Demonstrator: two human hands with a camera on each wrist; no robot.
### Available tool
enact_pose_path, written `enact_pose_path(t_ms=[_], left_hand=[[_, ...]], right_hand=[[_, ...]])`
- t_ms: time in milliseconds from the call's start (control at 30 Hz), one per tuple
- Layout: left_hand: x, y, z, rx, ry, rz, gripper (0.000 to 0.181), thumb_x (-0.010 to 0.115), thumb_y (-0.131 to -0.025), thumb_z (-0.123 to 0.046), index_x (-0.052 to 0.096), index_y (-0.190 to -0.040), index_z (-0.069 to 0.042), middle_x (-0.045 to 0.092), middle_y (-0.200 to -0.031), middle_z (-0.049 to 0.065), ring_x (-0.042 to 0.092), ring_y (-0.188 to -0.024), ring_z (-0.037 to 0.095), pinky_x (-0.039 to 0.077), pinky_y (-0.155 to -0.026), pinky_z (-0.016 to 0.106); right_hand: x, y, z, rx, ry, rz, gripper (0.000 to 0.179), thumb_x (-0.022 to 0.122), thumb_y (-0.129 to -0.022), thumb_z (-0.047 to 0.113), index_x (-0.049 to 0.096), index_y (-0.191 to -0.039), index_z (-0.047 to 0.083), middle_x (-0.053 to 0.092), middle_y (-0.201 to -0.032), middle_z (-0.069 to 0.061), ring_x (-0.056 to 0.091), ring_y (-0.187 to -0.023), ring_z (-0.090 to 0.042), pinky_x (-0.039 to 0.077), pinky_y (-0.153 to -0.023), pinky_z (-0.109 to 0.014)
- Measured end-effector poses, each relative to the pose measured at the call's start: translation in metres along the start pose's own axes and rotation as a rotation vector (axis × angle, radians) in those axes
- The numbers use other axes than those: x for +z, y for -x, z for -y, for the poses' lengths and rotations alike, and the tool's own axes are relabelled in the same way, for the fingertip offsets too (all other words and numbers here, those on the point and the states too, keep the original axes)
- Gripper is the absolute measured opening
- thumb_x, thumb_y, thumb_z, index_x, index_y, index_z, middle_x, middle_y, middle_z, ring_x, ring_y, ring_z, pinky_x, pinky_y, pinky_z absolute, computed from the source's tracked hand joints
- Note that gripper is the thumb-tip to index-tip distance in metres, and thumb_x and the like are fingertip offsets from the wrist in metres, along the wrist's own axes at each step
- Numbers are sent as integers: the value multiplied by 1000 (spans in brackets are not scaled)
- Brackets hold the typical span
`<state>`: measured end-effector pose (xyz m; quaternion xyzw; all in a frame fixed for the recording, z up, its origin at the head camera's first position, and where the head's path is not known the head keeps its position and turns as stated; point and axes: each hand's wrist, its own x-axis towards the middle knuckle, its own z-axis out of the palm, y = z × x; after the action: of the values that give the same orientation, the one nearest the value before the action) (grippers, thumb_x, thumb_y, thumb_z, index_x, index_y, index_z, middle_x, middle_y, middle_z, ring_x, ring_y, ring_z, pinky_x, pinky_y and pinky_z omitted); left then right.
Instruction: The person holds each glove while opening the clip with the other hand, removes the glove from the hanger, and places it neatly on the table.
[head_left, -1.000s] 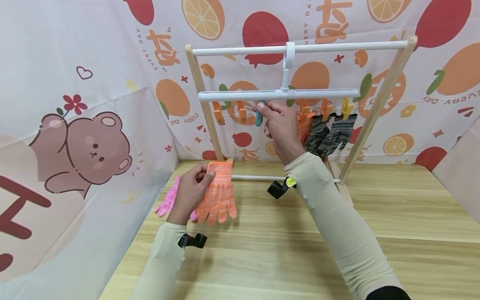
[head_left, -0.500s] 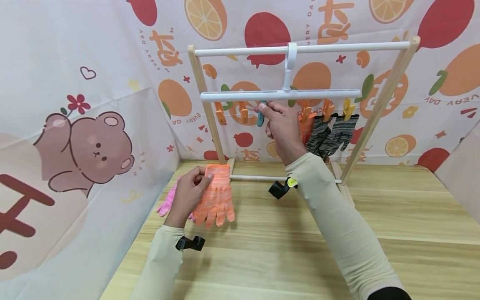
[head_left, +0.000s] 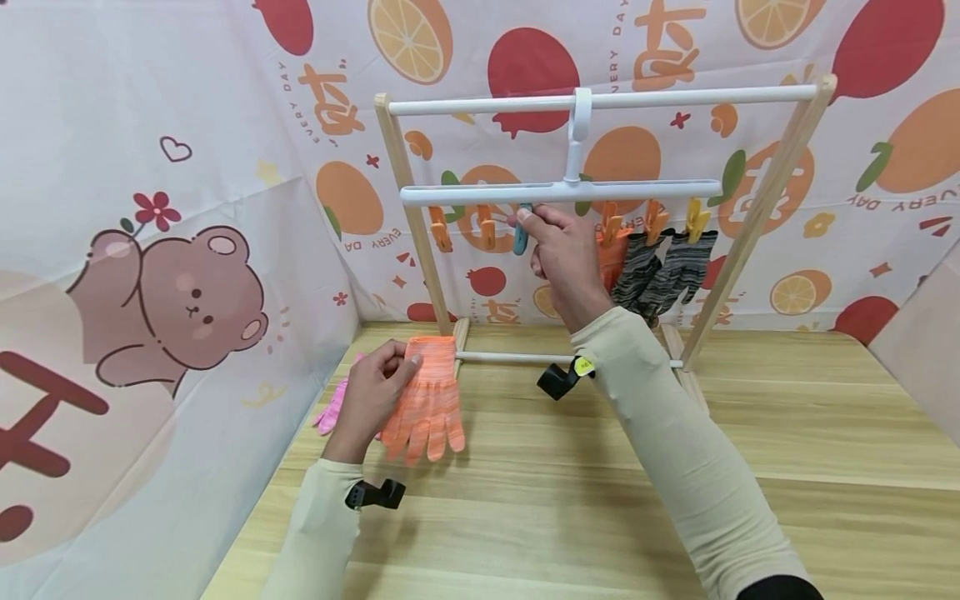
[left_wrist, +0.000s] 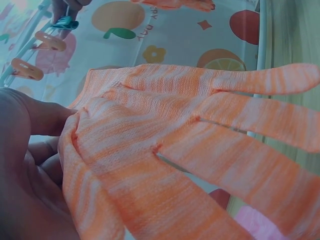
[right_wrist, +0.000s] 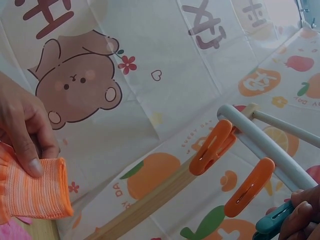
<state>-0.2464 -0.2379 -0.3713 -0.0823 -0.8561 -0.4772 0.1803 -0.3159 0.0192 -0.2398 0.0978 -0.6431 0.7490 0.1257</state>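
Observation:
My left hand pinches an orange striped knit glove at its side near the cuff, and the fingers of the glove hang down. In the left wrist view the glove spreads out beyond my thumb. Up at the white hanger, my right hand pinches a teal clothespin just under the bar. Left of it, two orange clothespins hang with nothing in them. To the right, an orange glove and grey-black striped gloves hang from orange and yellow clothespins.
The hanger hooks over the top rail of a wooden rack with white rods. A pink glove lies on the wooden table, partly behind my left hand. Printed cloth covers the walls behind and to the left.
My left hand has moved slightly down and to the left with the orange glove. My right hand has stayed at the teal clothespin.

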Motion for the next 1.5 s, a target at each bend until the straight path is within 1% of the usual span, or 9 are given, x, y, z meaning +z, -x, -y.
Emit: enact_pose_path(t_ms=[367,567,833,1000,1100,1267,1367,1500], left_hand=[[-6,6,4,-25,-25,12,18,65,-101,-22,64,-94,-5,43,-64,2,39,-53,15,36,-52,29],[-9,8,10,-36,-24,10,17,65,-101,-21,64,-94,-5,44,-64,3,39,-52,14,36,-52,29],[-10,11,12,-45,-32,17,21,66,-101,-25,64,-94,-5,44,-63,3,39,-51,14,37,-53,30],[-12,14,13,-59,-35,23,22,66,-101,-26,63,-95,-5,42,-63,2,38,-51,14,37,-53,29],[-13,15,13,-67,-47,24,22,65,-101,-26,63,-95,-5,41,-63,2,38,-50,14,37,-53,30],[-15,18,16,-72,-58,19,18,65,-101,-22,62,-95,-5,39,-63,0,36,-52,13,36,-55,29],[-16,19,16,-76,-44,13,17,66,-101,-18,61,-95,-3,38,-63,-1,36,-52,12,35,-56,28],[-17,20,16,-81,-30,17,15,65,-100,-16,62,-96,-2,39,-63,0,36,-52,12,35,-55,27]], right_hand=[[0,-1,0,6,-6,0,26,63,-102,18,72,-121,3,72,-116,-18,40,-43,-10,36,-44,-19],[0,-1,0,6,-2,1,27,63,-102,19,71,-123,2,72,-115,-17,40,-43,-10,37,-45,-18],[0,0,1,10,3,-3,27,63,-102,20,72,-122,5,73,-114,-15,41,-44,-11,37,-45,-19],[0,0,1,9,8,1,28,63,-102,20,72,-123,4,72,-116,-16,40,-44,-11,36,-45,-19],[1,0,1,6,4,0,26,63,-102,21,73,-120,4,72,-115,-16,40,-44,-11,36,-45,-19],[2,0,2,10,15,0,26,63,-102,21,73,-117,2,74,-110,-11,40,-44,-11,36,-45,-19],[2,0,2,14,14,-2,25,63,-102,21,73,-115,2,75,-107,-8,40,-43,-11,35,-45,-19],[1,0,2,12,9,-5,23,63,-102,21,74,-115,5,74,-109,-10,40,-43,-11,36,-45,-19]])
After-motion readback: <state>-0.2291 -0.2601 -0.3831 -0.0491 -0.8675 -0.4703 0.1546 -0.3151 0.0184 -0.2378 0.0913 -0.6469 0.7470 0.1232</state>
